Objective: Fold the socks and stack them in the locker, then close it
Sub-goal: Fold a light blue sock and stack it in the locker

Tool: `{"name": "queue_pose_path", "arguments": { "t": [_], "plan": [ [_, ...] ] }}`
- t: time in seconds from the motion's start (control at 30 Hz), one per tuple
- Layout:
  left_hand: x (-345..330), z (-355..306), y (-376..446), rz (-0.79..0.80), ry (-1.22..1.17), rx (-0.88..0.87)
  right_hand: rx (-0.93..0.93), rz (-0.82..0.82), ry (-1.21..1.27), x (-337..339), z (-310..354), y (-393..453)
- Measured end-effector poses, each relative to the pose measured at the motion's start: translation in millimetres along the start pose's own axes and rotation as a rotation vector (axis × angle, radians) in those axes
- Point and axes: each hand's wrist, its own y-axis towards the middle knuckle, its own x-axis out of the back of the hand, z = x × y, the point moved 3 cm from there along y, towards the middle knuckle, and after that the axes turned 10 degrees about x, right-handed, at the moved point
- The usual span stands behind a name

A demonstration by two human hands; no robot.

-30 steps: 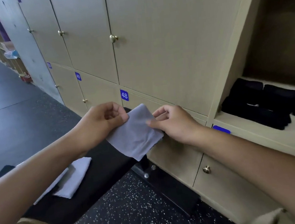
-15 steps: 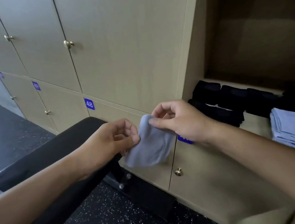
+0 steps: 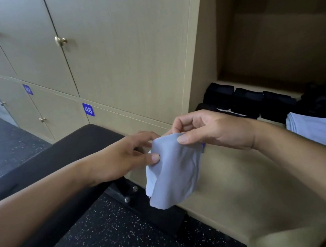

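Pinching soft grey sock (image 3: 174, 173); both hands (image 3: 209, 130), seemingly.

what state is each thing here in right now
left hand: pinching the light blue sock
right hand: pinching the sock's top edge
light blue sock: held in the air, hanging limp
open wooden locker: open
black folded socks: lined up inside it
light blue folded stack: lying in it
locker 48 door: closed

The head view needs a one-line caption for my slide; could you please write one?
Both hands, left hand and right hand, pinch a light blue sock before the open locker holding folded socks.
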Motion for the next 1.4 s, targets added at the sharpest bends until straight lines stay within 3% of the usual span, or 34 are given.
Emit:
{"name": "queue_pose_path", "arguments": {
  "t": [0.27, 0.43, 0.6, 0.8, 0.97, 1.1, 1.23, 1.4],
  "plan": [
    [1, 23, -6, 0.236, 0.095, 0.165, -0.139, 0.064, -0.253, 2, -7, -10],
    [20, 40, -10, 0.136, 0.183, 0.232, -0.246, 0.074, -0.679, 8, -28, -10],
    [39, 49, -18, 0.049, 0.221, 0.277, -0.303, 0.111, -0.666, 9, -42, -11],
    [53, 63, -25, -0.125, 0.074, 0.359, -0.381, 0.171, -0.66, 7, -54, -14],
    [62, 67, -31, -0.274, -0.024, 0.398, -0.345, 0.034, -0.614, 12, -58, -13],
    [67, 61, -35, -0.409, 0.063, 0.401, -0.283, -0.09, -0.494, 16, -57, -13],
    [75, 44, -41, -0.518, -0.063, 0.286, -0.2, -0.31, -0.396, 24, -54, -11],
    [88, 20, -57, -0.552, -0.041, 0.099, -0.015, -0.563, -0.067, 27, -42, -15]
  ]
}}
